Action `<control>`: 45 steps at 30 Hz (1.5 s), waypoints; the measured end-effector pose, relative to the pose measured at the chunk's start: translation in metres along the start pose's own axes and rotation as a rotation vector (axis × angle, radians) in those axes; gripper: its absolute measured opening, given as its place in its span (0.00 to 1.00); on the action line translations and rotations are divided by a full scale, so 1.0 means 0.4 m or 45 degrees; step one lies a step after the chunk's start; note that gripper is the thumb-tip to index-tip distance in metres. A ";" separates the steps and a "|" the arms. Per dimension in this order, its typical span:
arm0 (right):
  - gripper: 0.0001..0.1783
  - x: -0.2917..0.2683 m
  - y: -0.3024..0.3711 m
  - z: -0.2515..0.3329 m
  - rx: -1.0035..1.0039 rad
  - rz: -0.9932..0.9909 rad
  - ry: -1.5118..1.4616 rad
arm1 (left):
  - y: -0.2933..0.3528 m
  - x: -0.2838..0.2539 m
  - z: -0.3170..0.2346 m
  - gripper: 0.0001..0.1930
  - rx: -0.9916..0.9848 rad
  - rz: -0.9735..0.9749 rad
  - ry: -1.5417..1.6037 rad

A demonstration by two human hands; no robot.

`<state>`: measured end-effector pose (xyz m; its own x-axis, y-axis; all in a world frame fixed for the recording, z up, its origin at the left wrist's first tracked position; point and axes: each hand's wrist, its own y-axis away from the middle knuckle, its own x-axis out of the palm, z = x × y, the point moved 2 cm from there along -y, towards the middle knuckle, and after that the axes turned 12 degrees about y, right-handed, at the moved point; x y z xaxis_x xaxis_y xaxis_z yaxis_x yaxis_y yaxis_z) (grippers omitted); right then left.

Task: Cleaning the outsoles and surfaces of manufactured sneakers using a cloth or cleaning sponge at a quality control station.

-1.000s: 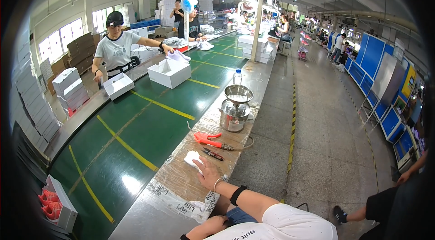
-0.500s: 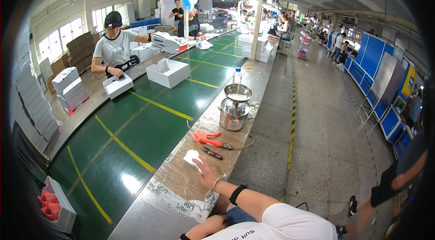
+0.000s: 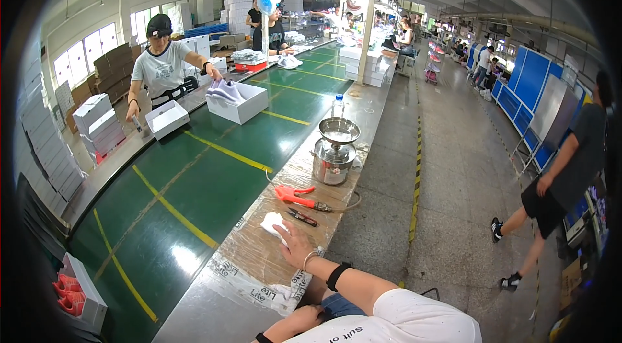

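My right hand reaches in over the bench, its fingers pressed on a crumpled white cloth. Just beyond the cloth lie thread snips with dark handles. Farther along sits a red air blow gun joined to a thin hose. My left hand rests low by my lap, next to blue denim. Its fingers are mostly hidden.
A metal pot with a dish-shaped top and a blue-capped bottle stand farther up the bench. Left runs a green conveyor carrying white boxes. Red shoes lie in a box at lower left. A person walks at right.
The worker across the conveyor has lowered light-coloured shoes into the larger white box and let go of the smaller one. A walking person has come fuller into view at right. My hands stay put.
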<state>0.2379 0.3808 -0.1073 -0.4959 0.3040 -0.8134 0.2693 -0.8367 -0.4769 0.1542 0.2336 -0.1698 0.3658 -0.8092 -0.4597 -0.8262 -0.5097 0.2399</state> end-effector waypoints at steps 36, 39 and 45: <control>0.32 0.000 -0.001 0.002 0.001 0.004 -0.024 | 0.007 -0.003 -0.019 0.19 -0.047 -0.047 0.021; 0.32 -0.001 -0.001 0.003 0.003 0.001 -0.018 | 0.005 0.000 -0.011 0.18 -0.037 -0.032 0.011; 0.32 0.002 0.000 -0.001 0.003 -0.005 -0.015 | 0.006 -0.005 -0.023 0.18 -0.059 -0.031 0.016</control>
<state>0.2377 0.3811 -0.1083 -0.5065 0.3020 -0.8076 0.2652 -0.8367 -0.4792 0.1552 0.2313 -0.1605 0.3914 -0.7999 -0.4550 -0.7962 -0.5422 0.2684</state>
